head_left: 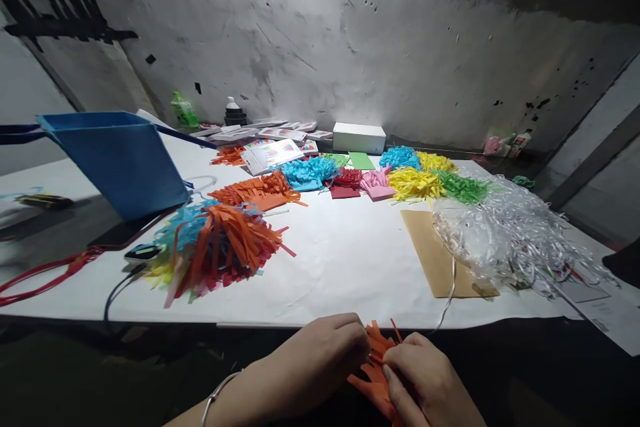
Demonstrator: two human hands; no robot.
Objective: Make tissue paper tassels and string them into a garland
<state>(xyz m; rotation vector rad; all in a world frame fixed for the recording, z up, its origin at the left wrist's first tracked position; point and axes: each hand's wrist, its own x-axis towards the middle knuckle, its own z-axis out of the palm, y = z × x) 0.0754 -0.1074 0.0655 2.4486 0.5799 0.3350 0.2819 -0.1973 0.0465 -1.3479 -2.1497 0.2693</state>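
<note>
An orange paper fringe tassel (pixel 376 373) is between my two hands, just below the table's front edge. My left hand (pixel 333 353), with a bracelet on its wrist, has its fingers curled on the tassel's left side. My right hand (pixel 423 377) pinches the tassel from the right, thumb pointing up along the paper. Some strips stick out above and between the hands; the fingertips of the left hand are partly hidden. On the table to the left lies a heap of cut fringe, with an orange fringe bundle (pixel 237 240) on top of blue, yellow, pink and red ones.
A blue paper bag (pixel 117 163) stands at the left near red cords (pixel 75 267). Across the back lie yellow fringe (pixel 415 183), other coloured fringes and a white box (pixel 359 138). Brown paper (pixel 420 247) and a pile of clear-white ribbon (pixel 520 233) lie right.
</note>
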